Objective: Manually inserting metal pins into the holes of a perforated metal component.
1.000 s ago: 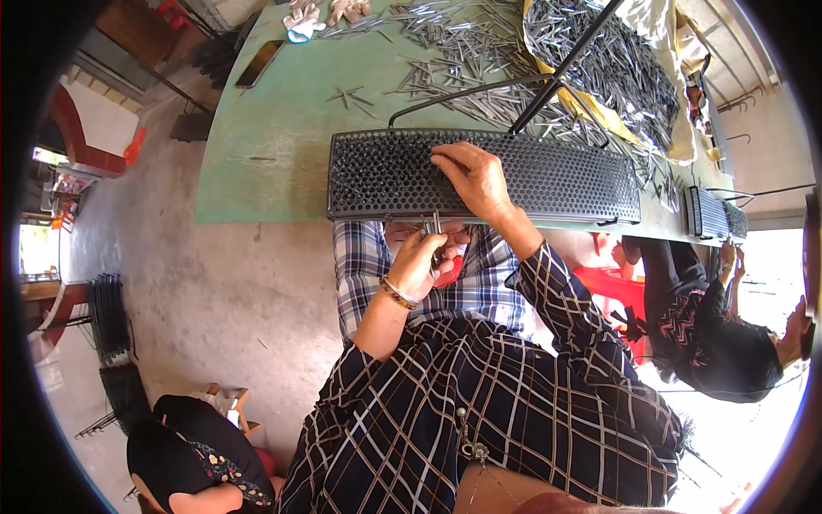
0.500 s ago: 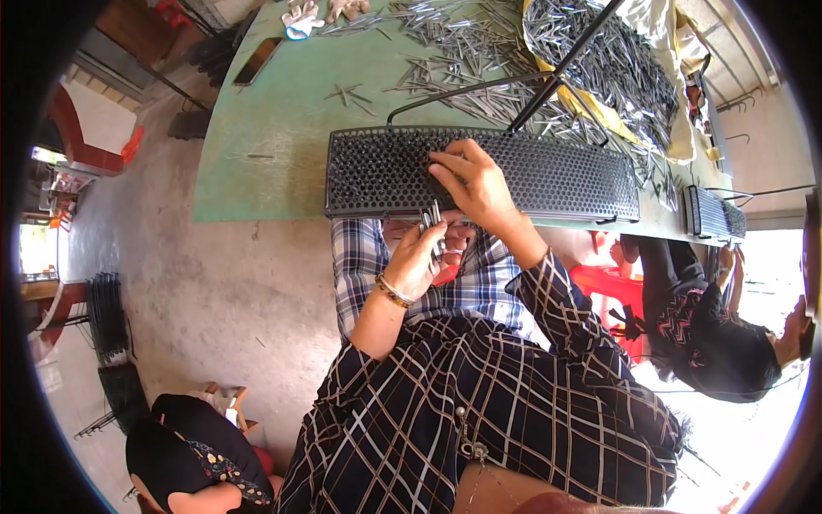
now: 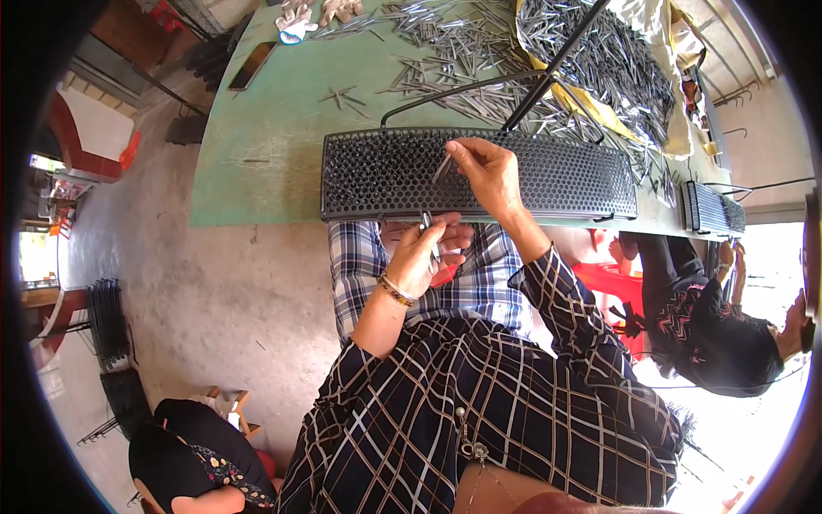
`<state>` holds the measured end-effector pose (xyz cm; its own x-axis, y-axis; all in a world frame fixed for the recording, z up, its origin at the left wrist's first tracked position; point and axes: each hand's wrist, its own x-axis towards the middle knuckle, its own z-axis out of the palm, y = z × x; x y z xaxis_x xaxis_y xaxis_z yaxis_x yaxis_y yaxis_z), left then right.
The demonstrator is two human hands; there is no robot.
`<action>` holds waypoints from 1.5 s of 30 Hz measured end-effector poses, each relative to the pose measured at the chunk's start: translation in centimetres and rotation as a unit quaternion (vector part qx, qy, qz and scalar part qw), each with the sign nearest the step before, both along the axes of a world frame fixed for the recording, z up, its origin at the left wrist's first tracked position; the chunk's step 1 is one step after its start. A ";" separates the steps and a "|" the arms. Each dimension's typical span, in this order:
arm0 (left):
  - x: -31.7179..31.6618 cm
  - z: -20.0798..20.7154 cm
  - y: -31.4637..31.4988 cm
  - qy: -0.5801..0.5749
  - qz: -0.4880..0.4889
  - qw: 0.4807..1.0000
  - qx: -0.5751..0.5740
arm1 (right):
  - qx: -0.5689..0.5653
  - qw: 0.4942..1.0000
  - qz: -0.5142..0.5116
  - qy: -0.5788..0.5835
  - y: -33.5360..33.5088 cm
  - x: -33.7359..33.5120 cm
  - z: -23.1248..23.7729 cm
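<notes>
A long black perforated metal rack (image 3: 556,176) full of round holes lies along the near edge of the green table. Its left part looks filled with small pieces. Over the middle of it my right hand (image 3: 490,176) pinches a thin metal rod (image 3: 442,170) between thumb and fingers, the rod slanting down toward the holes. Just below the rack's front edge, my left hand (image 3: 417,253) is closed around a few more metal rods (image 3: 431,240), held near upright. Whether the pinched rod touches the rack I cannot tell.
Loose metal rods (image 3: 445,60) are strewn across the green table (image 3: 257,128), with a large heap in a yellow-edged sack (image 3: 591,101). A phone (image 3: 253,67) and gloves (image 3: 295,21) lie at the far left. Black bars rise behind the rack. A person (image 3: 715,330) works at a second rack (image 3: 711,210) on the right.
My right hand has lifted slightly off the rack and moved a little right, now showing a rod in its pinch. Fewer rods show in my left hand, which stays about in place.
</notes>
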<state>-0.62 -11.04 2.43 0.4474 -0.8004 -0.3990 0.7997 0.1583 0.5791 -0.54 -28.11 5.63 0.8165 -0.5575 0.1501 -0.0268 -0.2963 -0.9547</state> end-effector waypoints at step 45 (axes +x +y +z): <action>-0.5 0.0 0.1 0.015 -0.007 0.999 0.030 | -0.335 0.939 0.067 -0.045 0.3 -0.3 -1.3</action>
